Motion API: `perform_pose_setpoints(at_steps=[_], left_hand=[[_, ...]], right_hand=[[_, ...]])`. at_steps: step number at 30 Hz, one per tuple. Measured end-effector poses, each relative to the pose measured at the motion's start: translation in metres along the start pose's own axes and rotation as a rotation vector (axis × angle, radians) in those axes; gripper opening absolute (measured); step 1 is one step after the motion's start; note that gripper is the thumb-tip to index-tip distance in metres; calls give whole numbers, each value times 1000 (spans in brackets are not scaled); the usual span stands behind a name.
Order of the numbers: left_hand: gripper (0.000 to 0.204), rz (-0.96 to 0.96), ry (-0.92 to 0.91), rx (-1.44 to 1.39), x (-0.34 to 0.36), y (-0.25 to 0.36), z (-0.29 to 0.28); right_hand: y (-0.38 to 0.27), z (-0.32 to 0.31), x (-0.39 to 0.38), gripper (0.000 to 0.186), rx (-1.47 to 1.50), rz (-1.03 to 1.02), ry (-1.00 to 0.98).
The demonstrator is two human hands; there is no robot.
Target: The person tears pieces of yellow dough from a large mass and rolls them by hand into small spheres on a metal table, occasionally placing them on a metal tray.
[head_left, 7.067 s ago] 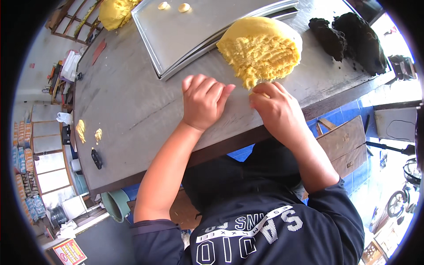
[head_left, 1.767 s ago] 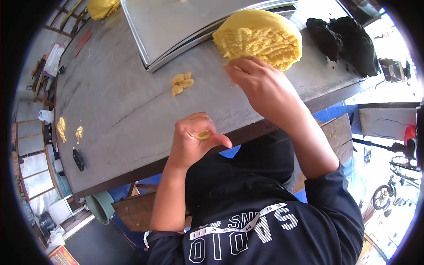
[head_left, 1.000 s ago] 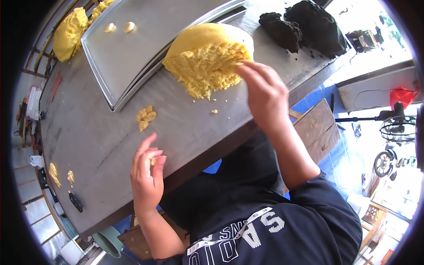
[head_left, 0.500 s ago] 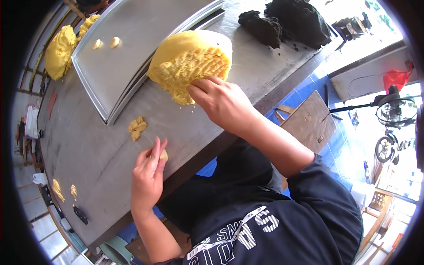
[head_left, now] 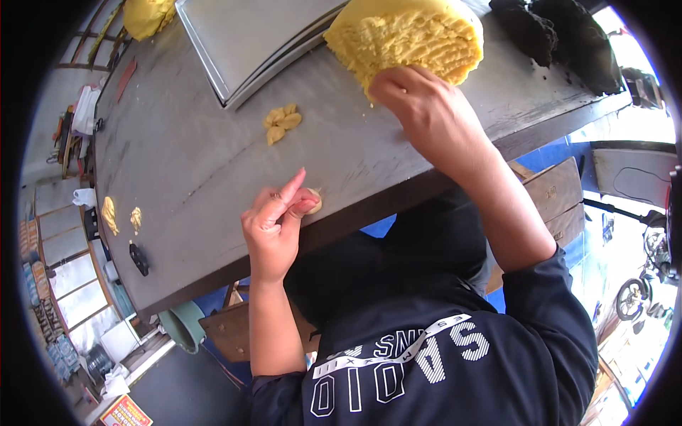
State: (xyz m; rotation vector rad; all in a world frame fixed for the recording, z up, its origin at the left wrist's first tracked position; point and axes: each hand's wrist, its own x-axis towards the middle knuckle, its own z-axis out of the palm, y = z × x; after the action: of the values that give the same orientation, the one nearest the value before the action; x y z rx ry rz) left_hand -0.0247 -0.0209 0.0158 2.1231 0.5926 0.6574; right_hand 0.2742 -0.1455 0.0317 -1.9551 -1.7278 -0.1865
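Note:
My left hand [head_left: 273, 227] is near the table's front edge, thumb and middle fingers closed on a small, pale dough piece [head_left: 315, 204], index finger raised. My right hand [head_left: 430, 113] reaches to the lower edge of a large yellow dough mass [head_left: 401, 39], fingers curled against it; whatever its fingertips hold is hidden. A small cluster of dough pieces [head_left: 283, 122] lies between my hands and a stack of metal trays [head_left: 252, 39]. A dark dough mass [head_left: 575, 50] sits right of the yellow one.
The grey table [head_left: 192, 163] holds another yellow dough lump [head_left: 145, 15] at the back, a flat red item [head_left: 126, 78], yellow scraps [head_left: 109, 214] and a small black object [head_left: 138, 259] at left. A green tub [head_left: 181, 326] and a wooden bench [head_left: 550, 195] stand below.
Since the first frame, a cluster of pieces has appeared on the table. My left hand has dropped nearer the edge, gripping a piece. The view has shifted over the last second.

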Motion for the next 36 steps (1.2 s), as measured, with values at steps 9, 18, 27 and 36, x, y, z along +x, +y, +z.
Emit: perform_pose_setpoints(at_steps=[9, 18, 27, 36], left_hand=[[65, -73, -54, 188, -10, 28, 16], [14, 285, -44, 587, 1, 16, -7], [11, -402, -290, 167, 53, 32, -16], [9, 36, -131, 273, 26, 6, -21]], right_hand=[[9, -20, -2, 14, 179, -42, -172], [-7, 0, -26, 21, 146, 54, -32], [-1, -3, -34, 19, 141, 18, 43], [8, -18, -38, 24, 198, 112, 43]])
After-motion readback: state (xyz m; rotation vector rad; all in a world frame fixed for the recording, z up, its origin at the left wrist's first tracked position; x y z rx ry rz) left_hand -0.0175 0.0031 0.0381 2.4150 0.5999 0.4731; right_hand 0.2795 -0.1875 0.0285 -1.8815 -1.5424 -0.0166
